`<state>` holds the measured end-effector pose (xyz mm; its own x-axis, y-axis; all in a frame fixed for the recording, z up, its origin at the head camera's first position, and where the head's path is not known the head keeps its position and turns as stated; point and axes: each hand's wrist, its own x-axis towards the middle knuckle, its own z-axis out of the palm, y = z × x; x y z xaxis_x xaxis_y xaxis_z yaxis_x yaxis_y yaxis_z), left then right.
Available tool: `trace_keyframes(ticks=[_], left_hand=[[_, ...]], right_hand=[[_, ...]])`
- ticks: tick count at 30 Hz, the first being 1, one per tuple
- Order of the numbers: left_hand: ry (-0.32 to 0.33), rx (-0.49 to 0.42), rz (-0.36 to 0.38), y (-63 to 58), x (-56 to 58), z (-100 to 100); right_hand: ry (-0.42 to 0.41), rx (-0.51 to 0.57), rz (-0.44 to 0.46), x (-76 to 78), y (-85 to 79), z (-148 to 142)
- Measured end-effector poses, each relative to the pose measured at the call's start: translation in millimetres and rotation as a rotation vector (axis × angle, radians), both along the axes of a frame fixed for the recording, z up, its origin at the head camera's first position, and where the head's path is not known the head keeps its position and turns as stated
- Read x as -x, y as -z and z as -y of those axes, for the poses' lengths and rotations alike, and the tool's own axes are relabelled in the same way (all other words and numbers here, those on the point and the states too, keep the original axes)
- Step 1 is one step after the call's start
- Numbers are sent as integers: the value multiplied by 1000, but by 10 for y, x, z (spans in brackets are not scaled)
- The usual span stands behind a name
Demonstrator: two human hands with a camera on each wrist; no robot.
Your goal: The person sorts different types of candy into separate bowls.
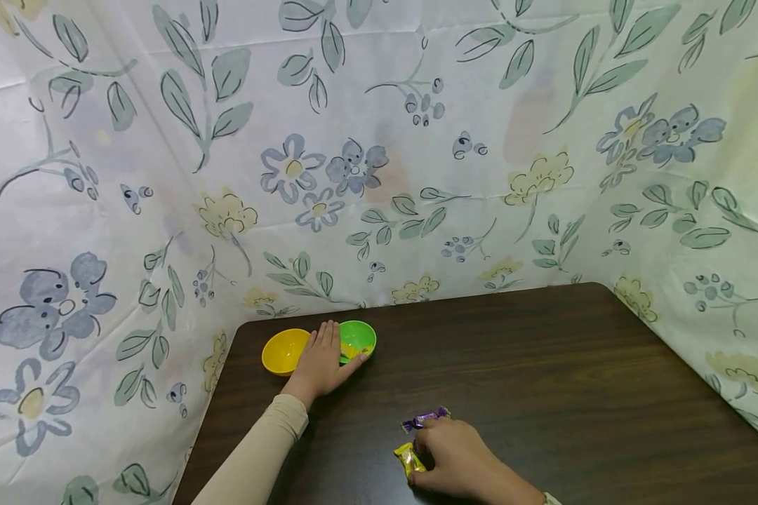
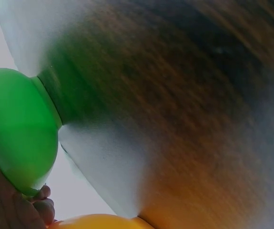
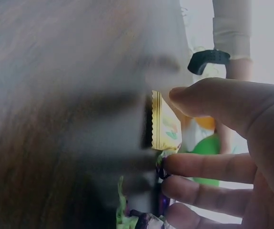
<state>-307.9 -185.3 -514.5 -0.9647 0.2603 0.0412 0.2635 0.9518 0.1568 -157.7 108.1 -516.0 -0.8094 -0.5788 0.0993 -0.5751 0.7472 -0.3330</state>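
My left hand (image 1: pixel 323 361) lies with straight fingers across the left side of the green bowl (image 1: pixel 362 332), its thumb over the near rim. Yellow-wrapped pieces (image 1: pixel 354 351) sit inside that bowl. The yellow-orange bowl (image 1: pixel 284 352) stands just left of the hand. My right hand (image 1: pixel 457 456) is low over the table, thumb and fingers spread around a yellow-wrapped candy (image 1: pixel 409 459). In the right wrist view, the thumb tip is at one end of this candy (image 3: pixel 165 124), and fingertips are at a purple wrapper (image 3: pixel 163 198). A purple-wrapped candy (image 1: pixel 426 419) lies just beyond the fingers.
The dark wooden table (image 1: pixel 530 365) meets a floral cloth (image 1: pixel 417 175) hanging behind and at both sides. Both bowls stand near the table's back left corner. A dark band (image 3: pixel 208 59) circles the left wrist in the right wrist view.
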Motion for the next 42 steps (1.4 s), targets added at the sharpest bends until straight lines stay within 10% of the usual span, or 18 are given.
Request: trace_keyframes(ticks=[42], left_hand=[[-4,-6,-5,35,-1,18]], right_hand=[[-35,-133,-99,-17,-5,180]])
